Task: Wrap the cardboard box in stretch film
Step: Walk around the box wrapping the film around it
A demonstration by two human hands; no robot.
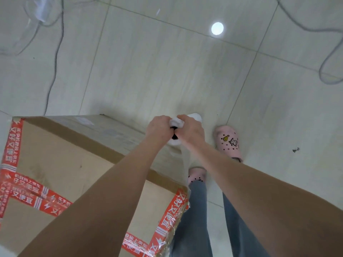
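Observation:
A large cardboard box (pixel 74 164) with red printed tape stands on the floor at the lower left. Both my hands hold a white roll of stretch film (pixel 176 125) upright beside the box's right side. My left hand (pixel 157 128) grips the roll from the left, my right hand (pixel 191 130) from the right. A band of clear film (pixel 184 164) runs from the roll down to the box's near right corner, where film clings over the tape. Most of the roll is hidden by my hands.
Pale floor tiles (pixel 167 71) spread out ahead. Grey cables (pixel 53 71) trail across the floor at the upper left and another cable (pixel 326 67) at the upper right. My feet in pink clogs (pixel 229 143) stand right of the box.

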